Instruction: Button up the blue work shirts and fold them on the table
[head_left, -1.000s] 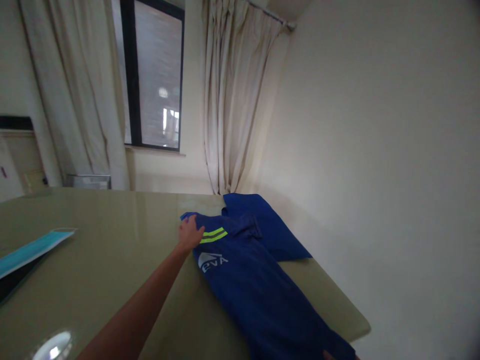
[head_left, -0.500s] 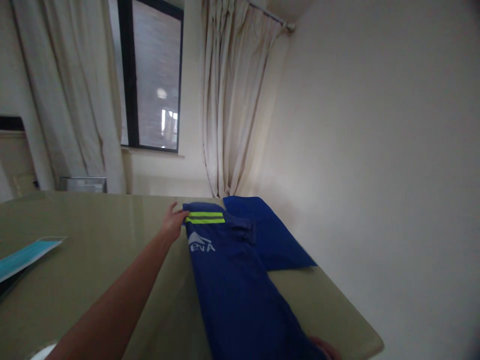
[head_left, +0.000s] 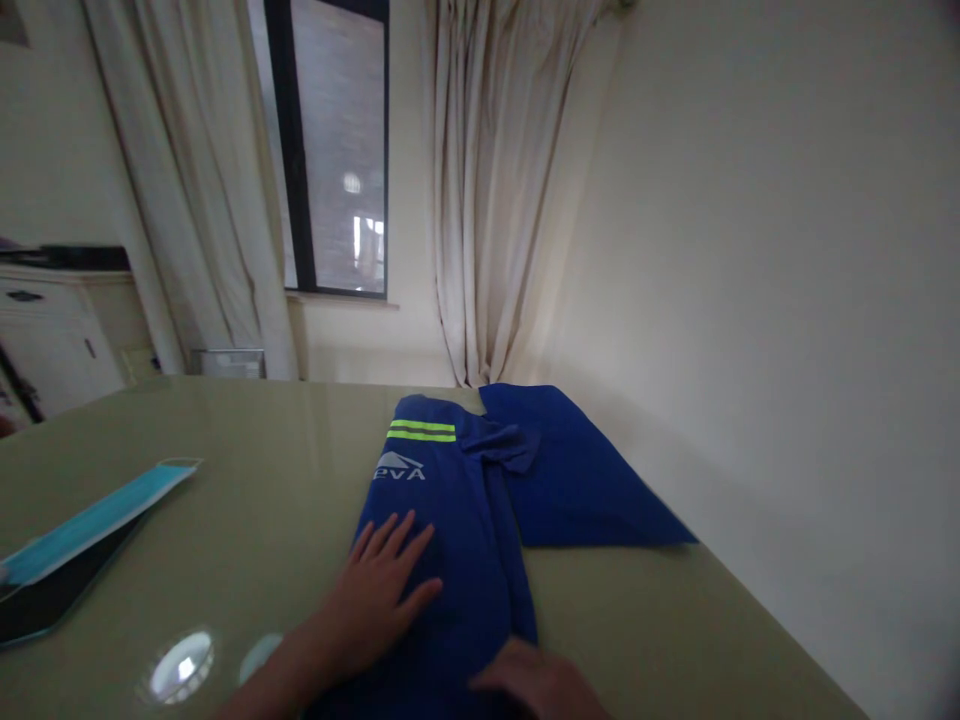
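A dark blue work jacket (head_left: 469, 530), folded lengthwise, lies on the table in front of me. It has two lime-yellow bands with a grey strip between them near the far end, and white lettering under a white peak-shaped logo. My left hand (head_left: 382, 590) rests flat on the jacket's left side, fingers spread. At the bottom edge my right hand (head_left: 540, 685) is over the jacket's near right edge, cut off by the frame and blurred. Its fingers are mostly hidden. A bunched sleeve-like part lies toward a flat blue sheet (head_left: 585, 480).
The glossy greenish table (head_left: 247, 480) has a blue face mask (head_left: 105, 520) on a dark flat object (head_left: 64, 600) at left. Lamp reflections show near the front. A wall (head_left: 750, 300) runs along the right; curtains (head_left: 487, 200) and a window stand behind.
My left hand has let go of the jacket's far left corner and come back to lie flat on it. My right hand has moved left. The jacket's right side now lies folded inward, narrower.
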